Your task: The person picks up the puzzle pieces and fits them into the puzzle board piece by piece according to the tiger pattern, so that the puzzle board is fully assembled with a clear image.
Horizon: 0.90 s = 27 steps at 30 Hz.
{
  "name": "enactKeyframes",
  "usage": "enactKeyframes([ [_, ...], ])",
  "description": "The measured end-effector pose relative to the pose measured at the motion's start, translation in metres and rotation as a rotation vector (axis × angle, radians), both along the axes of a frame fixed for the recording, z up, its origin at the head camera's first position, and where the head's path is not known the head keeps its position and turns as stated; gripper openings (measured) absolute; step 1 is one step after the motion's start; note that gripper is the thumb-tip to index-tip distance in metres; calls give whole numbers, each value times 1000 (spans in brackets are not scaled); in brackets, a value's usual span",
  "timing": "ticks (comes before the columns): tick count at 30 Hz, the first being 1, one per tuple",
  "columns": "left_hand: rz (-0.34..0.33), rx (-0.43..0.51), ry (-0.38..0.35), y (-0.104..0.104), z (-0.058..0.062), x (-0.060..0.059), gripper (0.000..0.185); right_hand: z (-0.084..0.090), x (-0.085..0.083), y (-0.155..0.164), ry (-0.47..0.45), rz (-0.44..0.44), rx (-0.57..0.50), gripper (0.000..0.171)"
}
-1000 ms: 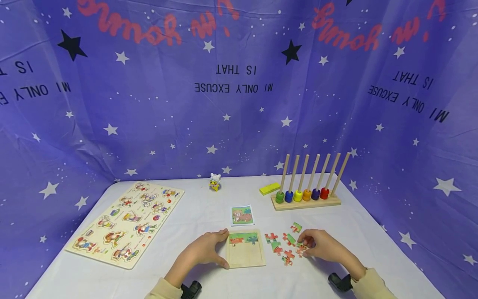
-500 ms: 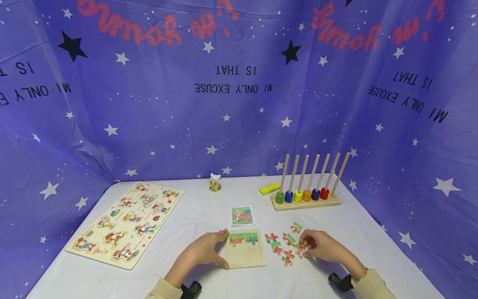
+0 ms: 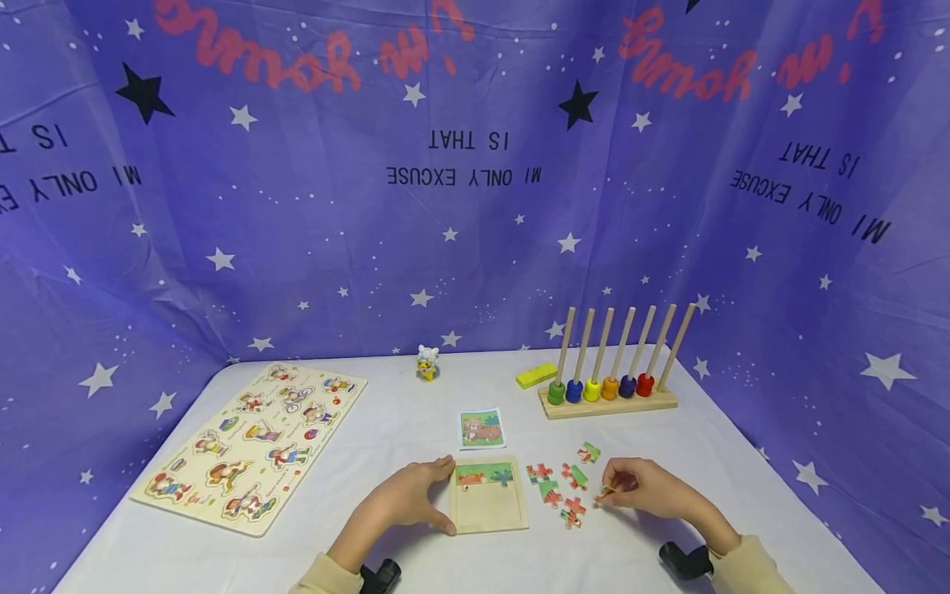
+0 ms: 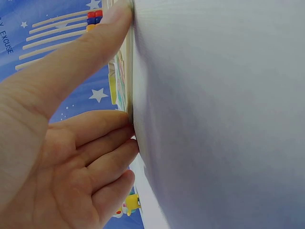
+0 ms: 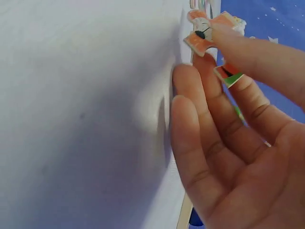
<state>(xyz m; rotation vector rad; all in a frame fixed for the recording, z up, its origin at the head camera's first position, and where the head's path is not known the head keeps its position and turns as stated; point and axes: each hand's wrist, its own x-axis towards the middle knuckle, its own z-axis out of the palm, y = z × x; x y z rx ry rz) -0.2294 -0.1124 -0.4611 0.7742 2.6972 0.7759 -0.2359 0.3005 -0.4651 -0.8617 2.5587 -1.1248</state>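
White tablecloth under us, our left hand (image 3: 404, 502) braces the puzzle tray (image 3: 487, 495) with straight fingers while our right hand (image 3: 641, 488), now drawn slightly toward three o'clock, pinches one orange puzzle piece (image 5: 206, 31) clear of the loose pieces (image 3: 560, 487).

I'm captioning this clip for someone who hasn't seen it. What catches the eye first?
The starry purple backdrop with upside-down lettering fills the view behind the white table. At the near edge, the left hand steadies a small wooden puzzle tray while the right hand pinches a puzzle piece. A peg rack with coloured beads stands behind, on the right.
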Motion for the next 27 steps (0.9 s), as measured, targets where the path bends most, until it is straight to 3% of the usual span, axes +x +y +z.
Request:
enactKeyframes([
  [8, -4, 9, 4, -1, 1, 1, 98, 3, -2, -7, -3, 75, -100, 11],
  [16, 1, 12, -1, 0, 1, 1, 98, 4, -6, -26, 57, 45, -116, 17],
  [27, 2, 2, 12, 0, 0, 1, 97, 11, -9, -59, 71, -4, -121, 15],
])
